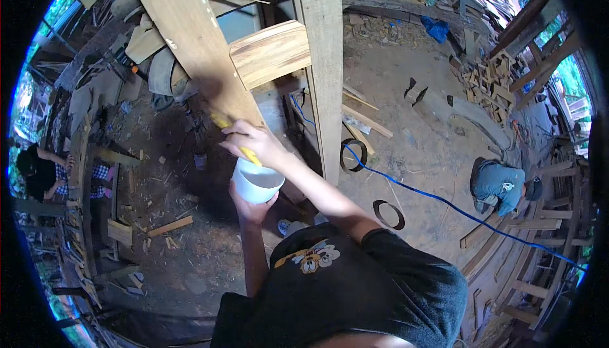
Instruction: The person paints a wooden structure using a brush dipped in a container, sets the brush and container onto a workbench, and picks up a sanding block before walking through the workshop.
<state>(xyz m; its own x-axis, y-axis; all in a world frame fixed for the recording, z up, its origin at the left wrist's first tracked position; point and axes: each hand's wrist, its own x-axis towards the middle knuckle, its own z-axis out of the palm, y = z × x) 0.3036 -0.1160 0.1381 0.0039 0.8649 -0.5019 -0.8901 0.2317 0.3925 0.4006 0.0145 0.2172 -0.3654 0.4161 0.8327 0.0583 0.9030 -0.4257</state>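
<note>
My right hand (254,142) is closed around a yellow-handled paintbrush (250,156). Its far end, smeared by motion, lies against or just over the edge of a long wooden board (190,37); I cannot tell if it touches. Below, my left hand (255,210) grips a white plastic cup (259,183) from underneath, with its opening facing up. What is inside the cup cannot be made out. A short, strongly grained crosspiece (271,53) joins the board to a grey upright plank (323,63) on the right.
A blue hose (406,186) runs across the dirt floor to the right. Dark rings (388,215) lie near it. One person (498,186) crouches at right; another (44,170) is at far left. Wood scraps (485,91) are piled at the upper right.
</note>
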